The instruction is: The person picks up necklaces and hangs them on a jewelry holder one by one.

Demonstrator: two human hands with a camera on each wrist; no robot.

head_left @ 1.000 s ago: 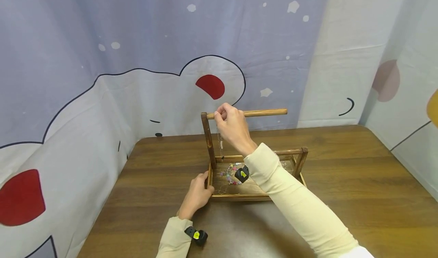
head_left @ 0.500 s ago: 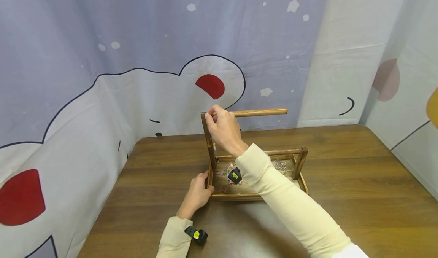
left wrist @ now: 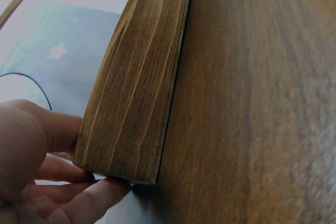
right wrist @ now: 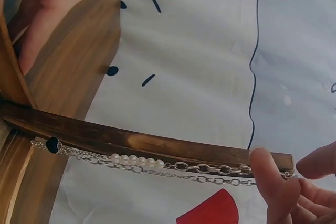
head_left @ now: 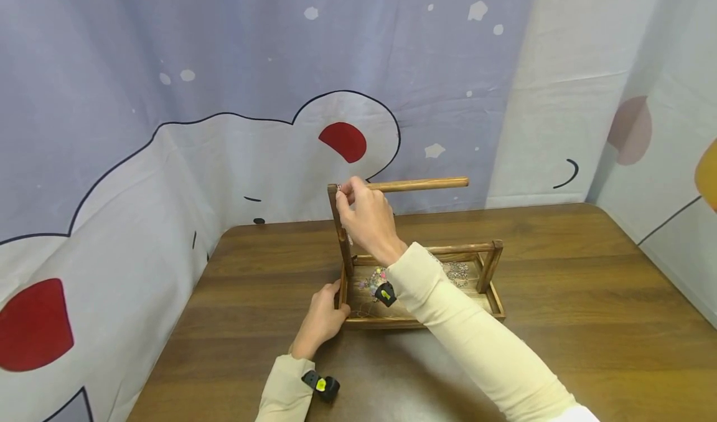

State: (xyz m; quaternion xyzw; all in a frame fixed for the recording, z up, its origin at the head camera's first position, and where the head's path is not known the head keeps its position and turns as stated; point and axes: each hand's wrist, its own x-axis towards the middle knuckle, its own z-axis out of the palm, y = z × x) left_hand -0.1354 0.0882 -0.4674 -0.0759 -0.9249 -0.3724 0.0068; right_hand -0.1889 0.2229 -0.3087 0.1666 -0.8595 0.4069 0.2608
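A wooden jewelry stand [head_left: 386, 323] has a tray base, a tall left post [head_left: 340, 232] and an upper rod [head_left: 426, 184]. My left hand [head_left: 322, 316] grips the tray's left end; its fingers curl under the wooden corner [left wrist: 121, 145] in the left wrist view. At the top of the post, where the rod meets it, my right hand [head_left: 370, 220] pinches a silver chain bracelet [right wrist: 137, 162]. White pearls and a black heart charm show on the bracelet, which hangs along the post. Beaded jewelry [head_left: 366, 280] lies in the tray, partly hidden by my right wrist strap.
A lower rod [head_left: 465, 248] runs to a short right post [head_left: 491, 266]. More chain jewelry [head_left: 456, 272] hangs near it. The stand rests on a brown wooden table [head_left: 246, 297], with a patterned curtain [head_left: 224, 173] behind and at the sides.
My right hand has moved left along the upper rod to the tall post, bringing the bracelet with it, then settled slightly lower. The left hand has kept its place on the tray.
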